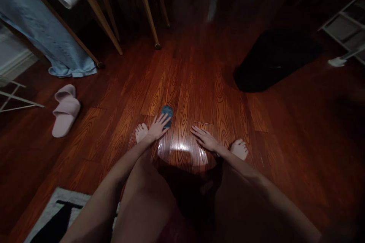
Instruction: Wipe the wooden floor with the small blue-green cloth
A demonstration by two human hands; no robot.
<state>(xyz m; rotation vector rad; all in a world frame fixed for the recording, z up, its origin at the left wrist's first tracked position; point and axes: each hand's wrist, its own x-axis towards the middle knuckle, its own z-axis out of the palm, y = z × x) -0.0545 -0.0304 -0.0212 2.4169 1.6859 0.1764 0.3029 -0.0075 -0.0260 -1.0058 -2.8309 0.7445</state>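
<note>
A small blue object [167,114] lies on the glossy wooden floor [205,95] in front of me. My left hand [158,126] reaches to it with fingers stretched out, the fingertips touching its near edge. My right hand [204,138] rests flat on the floor, fingers extended, holding nothing. Both hands sit between my bare feet [238,148], with my knees and forearms low in the view.
Pink slippers [65,109] lie at the left. Wooden chair legs [146,7] and a hanging blue cloth [42,26] stand behind them. A black bag [273,59] lies at the right, a white rack [346,26] beyond it. A grey and black rug [57,216] is near my left knee.
</note>
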